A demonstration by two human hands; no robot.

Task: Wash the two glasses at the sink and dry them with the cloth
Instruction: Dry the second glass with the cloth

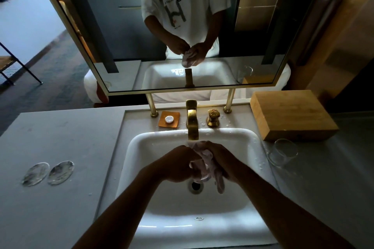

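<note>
— What sits behind the basin?

— A brass faucet [192,122] in the middle, a brass handle [213,117] just to its right, and to the left an orange soap dish [174,124] holding a small white soap [169,119].

— And on the tabletop [60,137]?

— A wooden box [291,114] at the right, two round coasters [48,173] side by side (clear, it seems) at the left. A gold-framed mirror [121,26] stands above on brass posts.

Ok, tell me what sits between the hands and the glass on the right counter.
Nothing visible. The glass stands by the sink rim, in front of the wooden block, clear of the right hand holding the cloth.
</note>
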